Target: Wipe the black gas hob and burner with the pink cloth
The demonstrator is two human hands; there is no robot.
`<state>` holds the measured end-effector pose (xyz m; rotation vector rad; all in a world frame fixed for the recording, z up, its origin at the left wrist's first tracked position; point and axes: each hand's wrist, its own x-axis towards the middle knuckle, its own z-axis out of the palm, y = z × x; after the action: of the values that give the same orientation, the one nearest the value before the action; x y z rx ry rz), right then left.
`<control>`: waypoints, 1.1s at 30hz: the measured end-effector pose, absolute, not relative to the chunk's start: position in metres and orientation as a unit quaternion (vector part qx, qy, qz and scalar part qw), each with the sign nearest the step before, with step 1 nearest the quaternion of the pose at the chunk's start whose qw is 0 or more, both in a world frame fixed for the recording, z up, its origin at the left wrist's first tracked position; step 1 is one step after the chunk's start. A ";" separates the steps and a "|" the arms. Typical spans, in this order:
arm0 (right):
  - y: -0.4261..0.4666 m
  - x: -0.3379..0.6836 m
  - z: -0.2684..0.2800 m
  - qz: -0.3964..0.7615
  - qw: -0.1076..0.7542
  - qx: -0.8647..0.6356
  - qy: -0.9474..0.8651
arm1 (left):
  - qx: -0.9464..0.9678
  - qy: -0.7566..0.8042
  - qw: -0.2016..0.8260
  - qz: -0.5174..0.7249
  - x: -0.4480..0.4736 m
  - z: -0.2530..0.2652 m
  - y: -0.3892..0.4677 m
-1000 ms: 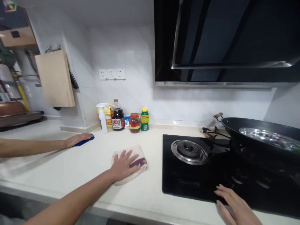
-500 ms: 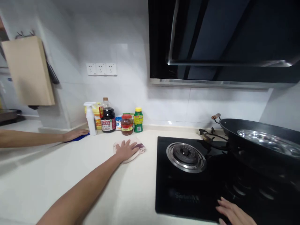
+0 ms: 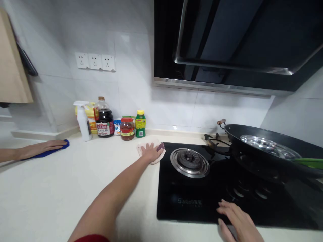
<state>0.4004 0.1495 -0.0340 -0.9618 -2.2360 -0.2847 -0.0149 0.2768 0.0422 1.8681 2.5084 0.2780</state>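
My left hand (image 3: pixel 150 153) lies with spread fingers on top of a pale pink cloth (image 3: pixel 141 147) with a purple patch. Part of the cloth is hidden under the palm. It rests on the counter at the left edge of the black gas hob (image 3: pixel 181 215), reaching its border. Near the hob's front edge is my right hand (image 3: pixel 238 220), fingers extended and thumb apart, holding nothing visible. A steel-ringed burner (image 3: pixel 189 161) sits between the two hands.
At far left another person's hand (image 3: pixel 47 147) lies on a blue cloth (image 3: pixel 66 144). A spray bottle (image 3: pixel 83 122), soy sauce bottle (image 3: pixel 104 122), red-lidded jar (image 3: pixel 127 130) and green bottle (image 3: pixel 140 125) line the wall. A large wok (image 3: pixel 262 154) occupies the hob's right side, under the range hood (image 3: pixel 227 37).
My left hand has slid the pink cloth rightward to the hob edge. My right hand shows more fully. The other person's hand and blue cloth have moved left, away from the spray bottle. The view has shifted.
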 end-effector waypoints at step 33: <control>0.128 0.395 -0.018 0.142 0.380 -0.428 -0.808 | 0.793 0.595 -0.005 0.133 0.118 0.027 -0.023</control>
<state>0.3953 0.1281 -0.0180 -1.0919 -2.0626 0.3634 0.1177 -0.0231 0.0267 2.4976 1.8742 0.4200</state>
